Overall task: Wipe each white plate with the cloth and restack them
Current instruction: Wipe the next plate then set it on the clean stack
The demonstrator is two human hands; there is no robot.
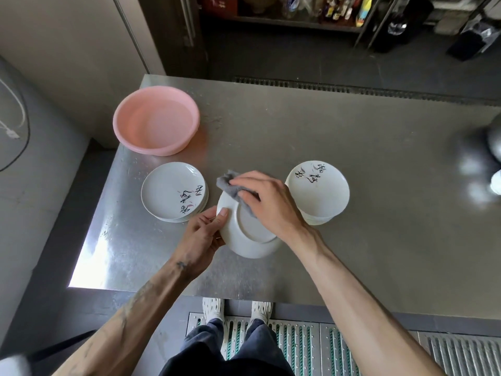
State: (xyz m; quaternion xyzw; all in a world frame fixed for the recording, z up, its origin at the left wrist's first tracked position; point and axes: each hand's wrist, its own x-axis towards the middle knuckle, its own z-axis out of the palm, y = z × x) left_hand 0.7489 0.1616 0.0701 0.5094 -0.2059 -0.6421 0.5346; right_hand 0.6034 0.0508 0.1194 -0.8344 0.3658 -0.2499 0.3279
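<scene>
Head view: left stack (173, 191) and right stack (317, 194) flank held plate (244, 240), basin (157, 120) beyond.

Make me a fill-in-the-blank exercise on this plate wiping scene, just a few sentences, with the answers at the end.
1. The right hand holds a ____ cloth against the held plate.
2. The left hand grips the held plate at its rim, and the plate's ____ faces the camera.
3. The ____ basin stands beyond the left stack, well away from the right stack.

Missing words: grey; underside; pink.
</scene>
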